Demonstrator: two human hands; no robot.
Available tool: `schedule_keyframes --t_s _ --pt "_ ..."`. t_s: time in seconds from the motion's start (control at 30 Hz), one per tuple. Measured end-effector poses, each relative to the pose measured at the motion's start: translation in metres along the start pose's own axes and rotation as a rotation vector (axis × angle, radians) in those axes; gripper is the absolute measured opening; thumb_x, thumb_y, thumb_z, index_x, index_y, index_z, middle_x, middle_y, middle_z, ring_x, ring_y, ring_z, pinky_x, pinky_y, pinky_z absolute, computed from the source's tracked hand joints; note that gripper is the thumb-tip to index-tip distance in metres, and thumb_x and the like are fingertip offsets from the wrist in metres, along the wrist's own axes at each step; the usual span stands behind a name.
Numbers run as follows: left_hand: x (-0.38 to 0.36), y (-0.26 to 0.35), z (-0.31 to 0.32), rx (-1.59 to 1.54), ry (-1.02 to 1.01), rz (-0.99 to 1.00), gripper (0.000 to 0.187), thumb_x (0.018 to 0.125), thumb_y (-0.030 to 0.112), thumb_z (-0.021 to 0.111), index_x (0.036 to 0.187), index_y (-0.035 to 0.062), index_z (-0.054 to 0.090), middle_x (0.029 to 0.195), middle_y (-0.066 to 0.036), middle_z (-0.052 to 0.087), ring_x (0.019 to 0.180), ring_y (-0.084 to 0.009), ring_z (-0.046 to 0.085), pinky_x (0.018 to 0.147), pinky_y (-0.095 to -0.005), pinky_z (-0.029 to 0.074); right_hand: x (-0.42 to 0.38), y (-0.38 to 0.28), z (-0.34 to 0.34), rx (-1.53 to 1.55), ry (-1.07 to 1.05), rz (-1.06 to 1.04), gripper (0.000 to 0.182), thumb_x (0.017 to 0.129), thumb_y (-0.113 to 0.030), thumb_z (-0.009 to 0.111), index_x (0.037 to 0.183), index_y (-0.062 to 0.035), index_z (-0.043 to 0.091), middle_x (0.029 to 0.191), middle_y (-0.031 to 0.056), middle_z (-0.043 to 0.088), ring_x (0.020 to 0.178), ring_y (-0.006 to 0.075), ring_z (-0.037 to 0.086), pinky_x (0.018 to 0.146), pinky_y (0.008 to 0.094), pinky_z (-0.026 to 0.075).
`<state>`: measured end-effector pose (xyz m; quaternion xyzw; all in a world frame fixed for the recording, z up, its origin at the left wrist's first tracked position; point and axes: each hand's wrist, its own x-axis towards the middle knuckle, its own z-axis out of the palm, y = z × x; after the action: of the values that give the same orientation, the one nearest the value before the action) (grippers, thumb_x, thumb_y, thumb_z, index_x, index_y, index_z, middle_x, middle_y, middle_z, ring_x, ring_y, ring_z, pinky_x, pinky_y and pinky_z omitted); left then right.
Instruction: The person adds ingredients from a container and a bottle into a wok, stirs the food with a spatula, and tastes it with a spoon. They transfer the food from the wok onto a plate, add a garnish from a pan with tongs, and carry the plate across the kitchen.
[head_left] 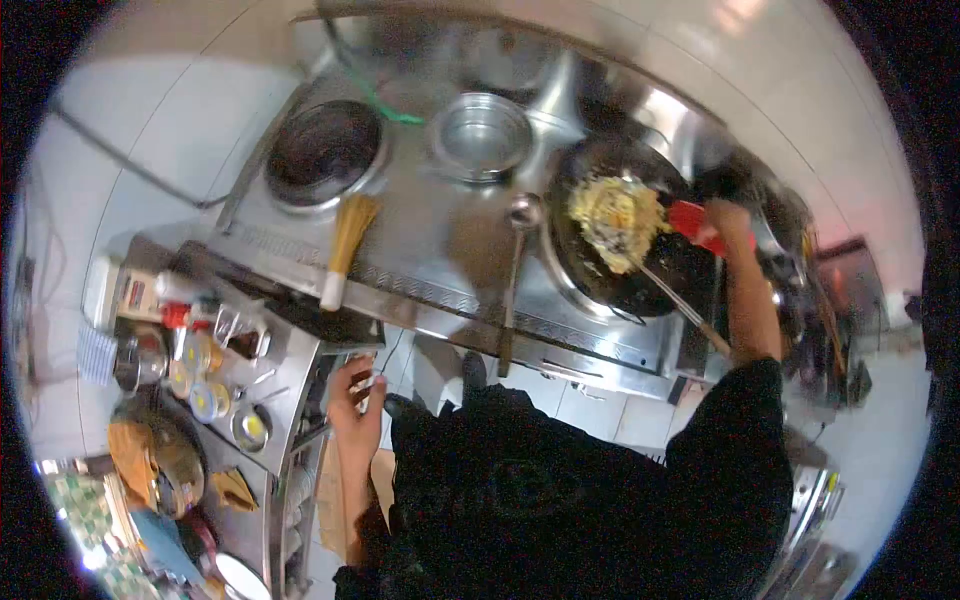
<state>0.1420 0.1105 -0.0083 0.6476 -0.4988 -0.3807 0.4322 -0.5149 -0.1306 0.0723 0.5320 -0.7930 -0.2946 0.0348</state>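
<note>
My right hand (728, 222) is closed on a red container (692, 220) over the right side of a black wok (570, 245). Its contents, if any, cannot be made out. Yellow and whitish food (597, 205) lies in the middle of the wok. A ladle (680, 300) rests with its head in the food and its handle sloping toward me, close to my right forearm. My left hand (357, 402) hangs in front of the stove by the side counter, fingers apart, holding nothing.
Left of the wok are a second ladle (514, 270), a metal pot of water (481, 135), a bamboo brush (348, 250) and another dark wok (325, 155). Seasoning containers (207, 400) and a small bowl (250, 428) stand on the left counter (310, 365).
</note>
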Motion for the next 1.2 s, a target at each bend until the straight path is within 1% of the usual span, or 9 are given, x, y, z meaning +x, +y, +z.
schedule_keyframes --t_s 0.1,0.2,0.33,0.5,0.87,1.03,1.1,1.13,1.2 --pt "-0.003 -0.006 -0.019 -0.031 0.049 0.000 0.030 0.089 0.011 0.070 0.117 0.0039 0.061 0.118 -0.011 0.062 0.102 -0.0222 0.063 0.081 -0.0328 0.054 -0.077 -0.045 -0.028 0.553 0.389 -0.027 0.060 0.074 -0.045 0.080 0.109 0.0006 0.066 0.106 0.0194 0.072 0.095 0.0336 0.070 0.079 0.0459 0.055" --pt "-0.006 -0.003 -0.053 0.078 0.061 0.025 0.035 0.088 0.014 0.072 0.120 0.0075 0.060 0.119 -0.009 0.061 0.104 -0.0211 0.062 0.083 -0.0346 0.055 -0.191 -0.134 -0.087 1.841 0.167 -0.386 0.058 0.083 -0.037 0.078 0.128 -0.0067 0.059 0.107 0.0075 0.065 0.092 0.0211 0.063 0.081 0.0365 0.050" --pt "-0.018 -0.031 -0.105 0.072 0.162 0.032 0.036 0.089 0.019 0.071 0.120 0.0062 0.060 0.115 -0.011 0.061 0.102 -0.0233 0.062 0.082 -0.0349 0.055 -0.163 -0.190 -0.029 2.184 -0.112 -0.466 0.063 0.088 -0.035 0.070 0.139 -0.0071 0.045 0.123 0.0091 0.060 0.113 0.0256 0.058 0.101 0.0428 0.046" --pt "-0.039 -0.056 -0.196 0.011 0.221 -0.017 0.034 0.089 0.018 0.071 0.118 0.0039 0.061 0.114 -0.012 0.062 0.100 -0.0250 0.063 0.082 -0.0354 0.055 -0.275 -0.380 -0.117 2.013 -0.121 -0.702 0.058 0.084 -0.008 0.074 0.136 -0.0073 0.048 0.123 0.0070 0.059 0.112 0.0229 0.057 0.103 0.0407 0.043" --pt "-0.156 -0.176 -0.380 0.084 0.840 -0.334 0.027 0.090 0.012 0.068 0.112 0.0002 0.059 0.107 -0.014 0.065 0.096 -0.0234 0.066 0.078 -0.0368 0.054 -0.484 -0.774 -0.217 1.499 -0.257 -1.685 0.067 0.075 -0.014 0.086 0.132 -0.0064 0.050 0.120 0.0070 0.062 0.109 0.0213 0.063 0.091 0.0408 0.053" --pt "-0.196 -0.228 -0.402 0.128 0.971 -0.514 0.039 0.087 0.016 0.071 0.119 0.0009 0.057 0.109 -0.017 0.061 0.100 -0.0298 0.062 0.082 -0.0396 0.053 -0.508 -0.834 -0.188 1.268 0.087 -1.574 0.068 0.066 -0.017 0.089 0.125 -0.0055 0.056 0.116 0.0118 0.063 0.107 0.0256 0.064 0.093 0.0391 0.052" --pt "-0.204 -0.253 -0.403 0.403 1.047 -0.546 0.055 0.083 0.024 0.075 0.125 -0.0034 0.052 0.118 -0.021 0.058 0.107 -0.0367 0.058 0.091 -0.0445 0.049 -0.508 -0.848 -0.176 1.428 -0.116 -1.604 0.065 0.066 -0.022 0.090 0.120 -0.0051 0.059 0.115 0.0133 0.064 0.107 0.0274 0.064 0.093 0.0394 0.052" --pt "-0.203 -0.256 -0.406 0.408 1.021 -0.651 0.071 0.081 0.032 0.077 0.130 -0.0083 0.045 0.124 -0.026 0.054 0.112 -0.0420 0.053 0.098 -0.0477 0.044 -0.508 -0.849 -0.176 1.287 0.169 -1.601 0.071 0.065 -0.026 0.092 0.123 -0.0043 0.057 0.114 0.0128 0.065 0.106 0.0280 0.064 0.094 0.0408 0.051" --pt "-0.196 -0.284 -0.405 0.473 1.035 -0.769 0.084 0.078 0.044 0.078 0.133 -0.0083 0.043 0.124 -0.026 0.053 0.113 -0.0434 0.053 0.095 -0.0491 0.045 -0.494 -0.859 -0.161 1.242 0.171 -1.534 0.074 0.064 -0.028 0.093 0.124 -0.0042 0.056 0.113 0.0124 0.065 0.107 0.0282 0.064 0.095 0.0410 0.051"
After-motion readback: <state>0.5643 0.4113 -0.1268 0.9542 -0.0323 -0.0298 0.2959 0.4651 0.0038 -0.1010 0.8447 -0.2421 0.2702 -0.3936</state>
